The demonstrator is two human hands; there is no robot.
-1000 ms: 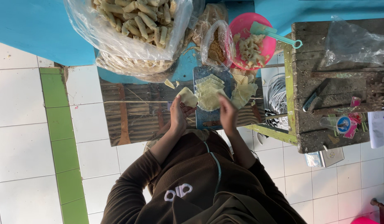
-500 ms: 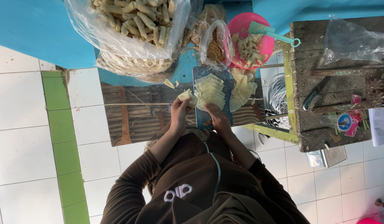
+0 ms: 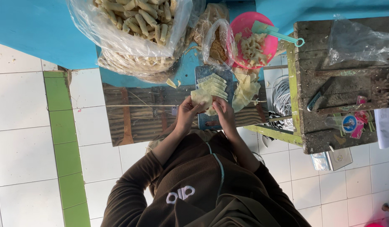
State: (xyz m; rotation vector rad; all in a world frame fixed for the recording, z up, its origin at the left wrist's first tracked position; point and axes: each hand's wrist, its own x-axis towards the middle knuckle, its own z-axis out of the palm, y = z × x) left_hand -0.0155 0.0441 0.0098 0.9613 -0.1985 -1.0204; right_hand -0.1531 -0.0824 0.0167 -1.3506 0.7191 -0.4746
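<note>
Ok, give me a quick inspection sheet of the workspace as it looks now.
Surface: small dark board on a blue table, wooden slats below.
Job's things: pale dough wrapper pinched between both hands; fanned stack of wrappers on the board.
Clutter: big clear bag of rolled snacks, pink bowl with a teal scoop, loose wrappers.
Grip: left hand and right hand both closed on the wrapper.
Cables: white coil beside the table.
Surroundings: white tiled floor with a green strip, worn wooden bench.
</note>
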